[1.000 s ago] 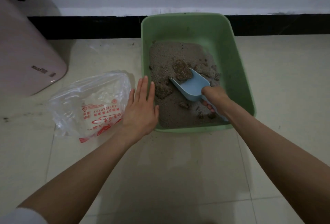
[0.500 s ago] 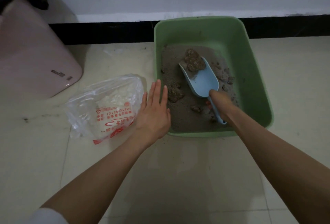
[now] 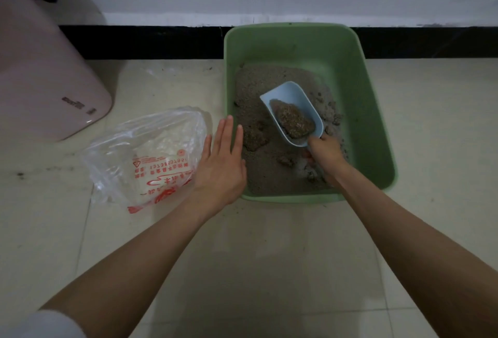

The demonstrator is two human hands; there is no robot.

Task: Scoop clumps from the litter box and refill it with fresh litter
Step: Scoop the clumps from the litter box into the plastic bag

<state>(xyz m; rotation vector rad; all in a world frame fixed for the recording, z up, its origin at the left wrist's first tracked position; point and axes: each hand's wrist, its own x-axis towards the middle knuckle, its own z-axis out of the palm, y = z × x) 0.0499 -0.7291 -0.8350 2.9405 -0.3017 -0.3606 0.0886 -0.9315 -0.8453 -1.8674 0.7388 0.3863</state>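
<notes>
The right hand (image 3: 324, 153) grips the handle of the blue scoop (image 3: 292, 111), and a clump (image 3: 292, 121) now lies well inside the bowl; half a second ago it sat at the scoop's front lip, still against the litter. The scoop is tipped back and raised over the sand in the green box (image 3: 377, 122), so the clump looks secured, and I judge the dig done and the carry next. The left hand (image 3: 222, 162) stays flat with straight fingers, holding nothing, at the box's left rim, just beside the clear bag (image 3: 145, 154) printed in red. That bag lies on the floor left of the box, its mouth slumped, so it may need opening before the clump goes in. More clumps (image 3: 253, 138) remain in the litter, and no fresh litter is in view; the task seems early
</notes>
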